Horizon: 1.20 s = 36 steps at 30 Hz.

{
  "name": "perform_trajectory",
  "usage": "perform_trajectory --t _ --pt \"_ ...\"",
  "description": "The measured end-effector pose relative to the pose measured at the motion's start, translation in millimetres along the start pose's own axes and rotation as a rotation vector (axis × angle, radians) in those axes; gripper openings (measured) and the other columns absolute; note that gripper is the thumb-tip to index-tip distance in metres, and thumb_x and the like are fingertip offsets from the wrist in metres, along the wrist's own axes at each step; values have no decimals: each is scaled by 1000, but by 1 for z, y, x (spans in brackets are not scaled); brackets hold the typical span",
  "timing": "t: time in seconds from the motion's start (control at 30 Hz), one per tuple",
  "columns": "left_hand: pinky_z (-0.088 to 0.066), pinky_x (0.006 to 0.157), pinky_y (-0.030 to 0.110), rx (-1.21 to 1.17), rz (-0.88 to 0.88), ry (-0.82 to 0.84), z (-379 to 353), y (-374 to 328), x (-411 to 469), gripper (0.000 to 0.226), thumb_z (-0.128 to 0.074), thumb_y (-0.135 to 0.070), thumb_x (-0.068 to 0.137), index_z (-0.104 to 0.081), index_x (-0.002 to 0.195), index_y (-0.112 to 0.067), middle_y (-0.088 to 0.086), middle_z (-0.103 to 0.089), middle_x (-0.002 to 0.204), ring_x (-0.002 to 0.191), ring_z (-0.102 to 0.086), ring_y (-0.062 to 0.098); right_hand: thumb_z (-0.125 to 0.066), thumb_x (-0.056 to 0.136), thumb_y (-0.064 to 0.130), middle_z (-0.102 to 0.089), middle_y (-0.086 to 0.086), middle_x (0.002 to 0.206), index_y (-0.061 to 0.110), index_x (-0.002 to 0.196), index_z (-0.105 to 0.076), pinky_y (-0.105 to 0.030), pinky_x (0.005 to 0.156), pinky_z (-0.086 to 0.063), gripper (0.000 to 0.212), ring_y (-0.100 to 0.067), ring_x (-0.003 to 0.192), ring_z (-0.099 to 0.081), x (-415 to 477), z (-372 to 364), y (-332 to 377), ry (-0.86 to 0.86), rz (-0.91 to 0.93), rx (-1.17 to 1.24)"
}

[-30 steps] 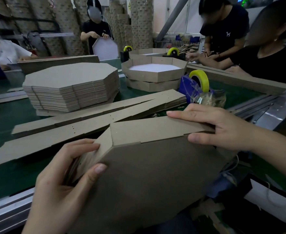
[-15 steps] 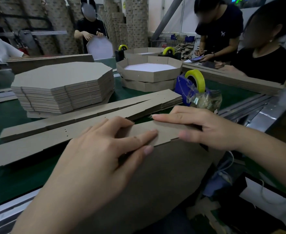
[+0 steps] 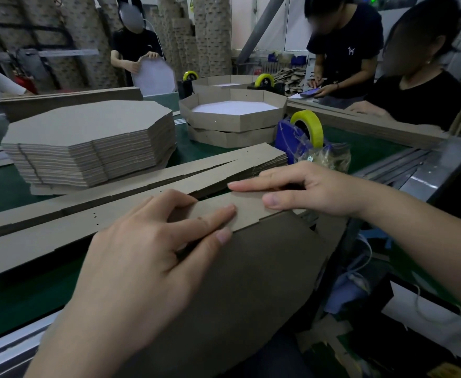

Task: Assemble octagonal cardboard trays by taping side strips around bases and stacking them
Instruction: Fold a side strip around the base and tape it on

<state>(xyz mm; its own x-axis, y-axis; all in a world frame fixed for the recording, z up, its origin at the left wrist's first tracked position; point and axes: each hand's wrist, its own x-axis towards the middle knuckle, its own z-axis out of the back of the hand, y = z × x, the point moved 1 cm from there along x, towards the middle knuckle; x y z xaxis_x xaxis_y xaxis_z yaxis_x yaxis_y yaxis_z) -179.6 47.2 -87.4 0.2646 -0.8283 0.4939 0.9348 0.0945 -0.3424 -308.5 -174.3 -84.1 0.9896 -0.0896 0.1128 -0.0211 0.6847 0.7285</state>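
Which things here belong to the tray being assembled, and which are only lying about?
Job: side strip, pressed by left hand and pinched by right hand; base; pile of strips; stack of bases; tape dispenser; finished trays.
Lying about: crumpled plastic; cardboard scraps at the back.

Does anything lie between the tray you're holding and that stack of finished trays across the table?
Yes. Piles of side strips lie flat across the table between the half-built tray and the finished stack. They look low enough to lift over. The tape dispenser stands off to the right.
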Motion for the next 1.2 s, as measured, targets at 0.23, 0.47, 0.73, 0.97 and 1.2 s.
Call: perform_trajectory --t 0.23,0.47,0.73,0.97,1.2 --pt "-50 68 40 -57 10 23 0 3 0 30 -37 -71 78 -44 107 -77 -23 -55 105 97 -58 6 -59 87 15 -67 24 113 20 130 -56 -10 85 -44 43 4 109 -60 7 4 -2 36 -41 203" --pt "-50 75 42 -111 15 17 -2 7 1 29 -36 -74 75 -43 102 -80 -25 -55 107 100 -57 6 -55 85 1 -73 10 103 11 130 -54 -15 79 -50 46 -3 98 -66 15 2 -9 145 -67 473" --pt "-53 67 43 108 -119 82 0 14 1 40 -36 -59 90 -56 124 -52 -7 -59 108 95 -61 21 -57 86 3 -71 20 105 13 134 -48 -11 82 -47 51 3 102 -63 9 0 -4 65 -21 334" --pt "-52 64 41 260 -140 31 -4 1 2 43 -35 -51 91 -62 123 -42 1 -63 103 86 -63 29 -60 85 9 -69 15 116 21 127 -57 -14 86 -47 44 -3 111 -62 -3 -3 -9 -28 -23 300" --pt "-53 61 45 252 -186 7 -12 -1 6 44 -35 -47 92 -65 122 -36 4 -65 102 84 -63 32 -55 90 15 -67 17 119 25 126 -59 -16 90 -46 37 -4 115 -59 -10 -4 -22 -39 -29 271"
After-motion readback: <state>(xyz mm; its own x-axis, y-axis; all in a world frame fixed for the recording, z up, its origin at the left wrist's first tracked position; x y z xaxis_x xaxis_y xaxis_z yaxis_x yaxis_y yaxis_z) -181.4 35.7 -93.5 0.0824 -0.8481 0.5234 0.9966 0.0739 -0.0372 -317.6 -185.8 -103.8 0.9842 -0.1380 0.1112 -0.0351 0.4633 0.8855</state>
